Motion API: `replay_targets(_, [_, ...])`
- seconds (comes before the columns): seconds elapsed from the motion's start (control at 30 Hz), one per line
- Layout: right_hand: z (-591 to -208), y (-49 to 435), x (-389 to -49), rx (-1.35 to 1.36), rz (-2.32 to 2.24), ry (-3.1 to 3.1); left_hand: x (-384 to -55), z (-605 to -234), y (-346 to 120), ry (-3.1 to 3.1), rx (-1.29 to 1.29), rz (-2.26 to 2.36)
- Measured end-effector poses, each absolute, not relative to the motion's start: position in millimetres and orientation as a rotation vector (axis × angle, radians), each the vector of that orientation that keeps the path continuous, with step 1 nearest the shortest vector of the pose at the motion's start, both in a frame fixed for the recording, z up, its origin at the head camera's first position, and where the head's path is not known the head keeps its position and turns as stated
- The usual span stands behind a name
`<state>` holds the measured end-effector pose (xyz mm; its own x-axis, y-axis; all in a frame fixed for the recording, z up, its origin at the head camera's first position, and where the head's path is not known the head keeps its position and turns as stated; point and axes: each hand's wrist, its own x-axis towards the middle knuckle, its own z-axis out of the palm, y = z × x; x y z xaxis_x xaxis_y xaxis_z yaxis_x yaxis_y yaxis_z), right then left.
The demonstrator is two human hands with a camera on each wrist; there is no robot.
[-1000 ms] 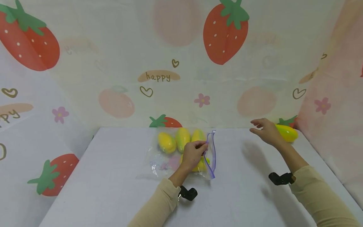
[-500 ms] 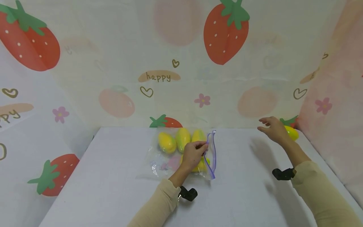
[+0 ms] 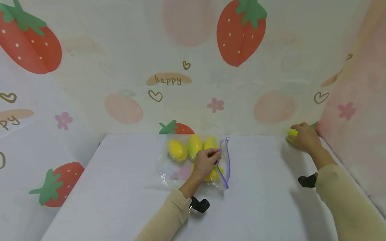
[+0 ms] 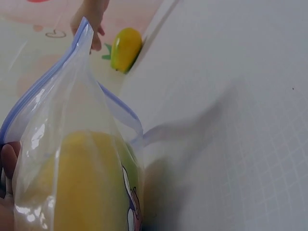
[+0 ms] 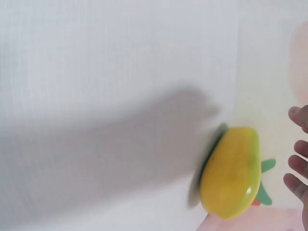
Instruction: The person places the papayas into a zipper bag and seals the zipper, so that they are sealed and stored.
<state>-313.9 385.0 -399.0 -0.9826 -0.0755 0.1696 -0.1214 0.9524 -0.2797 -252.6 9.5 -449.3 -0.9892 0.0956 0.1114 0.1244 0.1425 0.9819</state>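
Left grip (image 3: 206,164) pinches bag (image 3: 184,171) by its rim; right grip (image 3: 306,136) outstretched, loosely bent, parted; yellow fruit (image 5: 231,173) near it, apart.

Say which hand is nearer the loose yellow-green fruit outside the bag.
Right. The right hand hovers close to the loose fruit, apart from it in both wrist views; the left hand is farther off, pinching the clear bag at its opening.

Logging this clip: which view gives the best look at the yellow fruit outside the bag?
The right wrist view: the yellow fruit appears large, whole and uncovered there. The left wrist view also shows it unobstructed, but smaller. In the head view, the right hand hides most of it.
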Motion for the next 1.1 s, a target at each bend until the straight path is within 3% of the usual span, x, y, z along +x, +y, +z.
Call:
replay_targets(0.5, [-396, 407, -322, 0.060, 0.215, -3.188, -251, -448, 7, -2.364, -0.234, -2.030])
replay_targets(1.1, [-408, 422, -328, -0.104, 0.399, -3.270, -251, -449, 8, -2.379, -0.254, -2.026])
